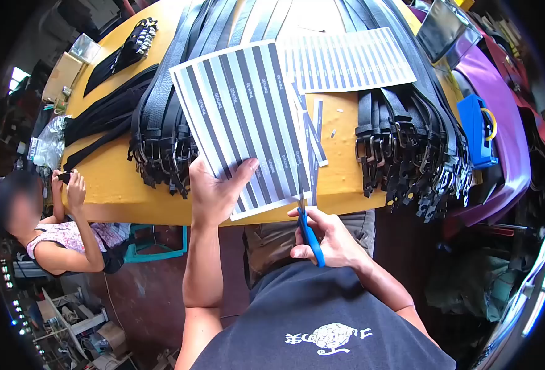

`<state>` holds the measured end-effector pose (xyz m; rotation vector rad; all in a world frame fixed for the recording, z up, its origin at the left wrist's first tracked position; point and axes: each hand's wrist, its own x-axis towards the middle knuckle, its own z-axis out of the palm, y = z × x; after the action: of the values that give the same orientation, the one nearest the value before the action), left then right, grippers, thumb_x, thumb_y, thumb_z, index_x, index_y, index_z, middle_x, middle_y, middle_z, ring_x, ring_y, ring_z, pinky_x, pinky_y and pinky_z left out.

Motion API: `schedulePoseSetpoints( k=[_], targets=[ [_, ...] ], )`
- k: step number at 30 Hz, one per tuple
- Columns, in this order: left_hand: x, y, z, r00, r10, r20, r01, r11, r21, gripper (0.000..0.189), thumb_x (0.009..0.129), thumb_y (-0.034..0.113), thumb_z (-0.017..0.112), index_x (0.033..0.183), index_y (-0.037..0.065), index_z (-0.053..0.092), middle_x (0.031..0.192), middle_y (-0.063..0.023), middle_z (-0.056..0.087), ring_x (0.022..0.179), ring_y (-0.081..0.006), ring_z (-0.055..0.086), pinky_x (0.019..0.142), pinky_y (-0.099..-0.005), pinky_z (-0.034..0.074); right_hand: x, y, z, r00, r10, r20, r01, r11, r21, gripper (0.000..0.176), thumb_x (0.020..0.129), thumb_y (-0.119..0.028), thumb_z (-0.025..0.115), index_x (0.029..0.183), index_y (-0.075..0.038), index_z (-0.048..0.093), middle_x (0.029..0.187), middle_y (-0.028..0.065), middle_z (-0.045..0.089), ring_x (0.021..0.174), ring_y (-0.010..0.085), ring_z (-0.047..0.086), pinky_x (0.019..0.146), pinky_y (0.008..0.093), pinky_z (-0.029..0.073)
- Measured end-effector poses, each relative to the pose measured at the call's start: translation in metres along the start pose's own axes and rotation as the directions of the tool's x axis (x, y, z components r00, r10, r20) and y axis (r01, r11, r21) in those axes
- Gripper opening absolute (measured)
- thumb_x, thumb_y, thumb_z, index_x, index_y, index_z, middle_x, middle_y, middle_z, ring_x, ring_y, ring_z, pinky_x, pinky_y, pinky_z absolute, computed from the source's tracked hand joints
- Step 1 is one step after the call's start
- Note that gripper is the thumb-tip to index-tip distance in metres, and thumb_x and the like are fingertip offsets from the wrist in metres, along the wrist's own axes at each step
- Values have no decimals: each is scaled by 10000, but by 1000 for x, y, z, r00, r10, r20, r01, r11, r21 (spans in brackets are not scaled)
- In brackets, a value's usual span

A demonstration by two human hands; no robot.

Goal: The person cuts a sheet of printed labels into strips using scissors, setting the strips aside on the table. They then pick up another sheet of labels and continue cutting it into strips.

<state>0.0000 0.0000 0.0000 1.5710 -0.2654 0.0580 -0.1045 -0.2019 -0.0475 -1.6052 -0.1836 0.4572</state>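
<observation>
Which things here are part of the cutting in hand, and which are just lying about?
In use: left hand holding the striped sheet; right hand working the blue scissors at its edge; cut strips beside it.
Lying about: second sheet, belts piled on both sides, blue box, purple material, on or by the yellow table; another person sits at left.

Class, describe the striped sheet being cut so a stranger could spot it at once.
Find the yellow table heaped with black belts. At its near edge, the left hand holds a sheet of black and grey stripes, with blue scissors in the right hand at its lower edge. Unlike the finer-striped sheet lying flat behind, it is lifted and tilted.
</observation>
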Motion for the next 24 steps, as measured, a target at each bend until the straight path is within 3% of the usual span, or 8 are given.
schedulePoseSetpoints(
  k=[24],
  targets=[
    [-1, -1, -2, 1000, -16, -16, 16, 1000, -20, 183, 819, -12, 675, 982, -69, 616, 854, -75, 674, 716, -84, 622, 631, -220, 502, 2, -3, 1, 1000, 11, 16, -11, 1000, 24, 729, 714, -361, 812, 1251, -16, 461, 690, 40, 575, 661, 115, 542, 663, 274, 445]
  ],
)
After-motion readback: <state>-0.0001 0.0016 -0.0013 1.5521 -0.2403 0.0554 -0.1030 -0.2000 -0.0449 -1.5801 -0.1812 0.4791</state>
